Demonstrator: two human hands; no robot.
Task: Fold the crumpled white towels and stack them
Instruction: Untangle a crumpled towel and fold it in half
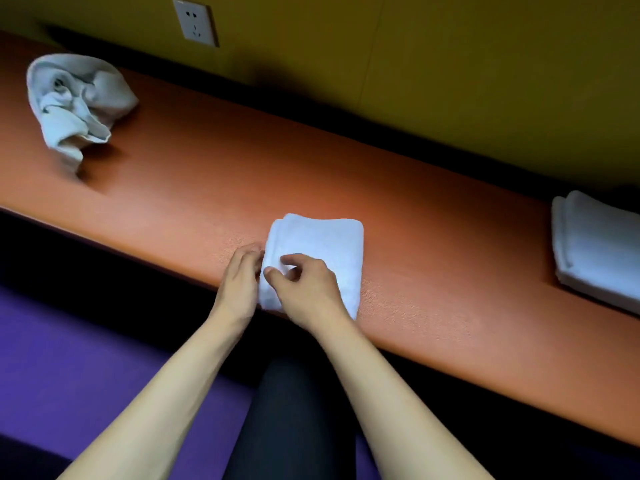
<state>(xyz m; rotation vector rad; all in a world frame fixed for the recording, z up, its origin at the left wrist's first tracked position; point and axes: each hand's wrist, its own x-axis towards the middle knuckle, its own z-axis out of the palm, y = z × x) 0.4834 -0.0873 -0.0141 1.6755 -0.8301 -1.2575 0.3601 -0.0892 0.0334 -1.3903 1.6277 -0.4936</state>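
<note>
A folded white towel lies near the front edge of the orange bench. My left hand touches its left edge, fingers curled against the fold. My right hand lies on the towel's near part and pinches the cloth between thumb and forefinger. A crumpled white towel sits at the far left of the bench. At the right edge of the view rests a stack of folded white towels.
A yellow wall with a white power socket runs behind the bench. Purple floor lies below the bench's front edge. My dark-clothed leg shows between my forearms.
</note>
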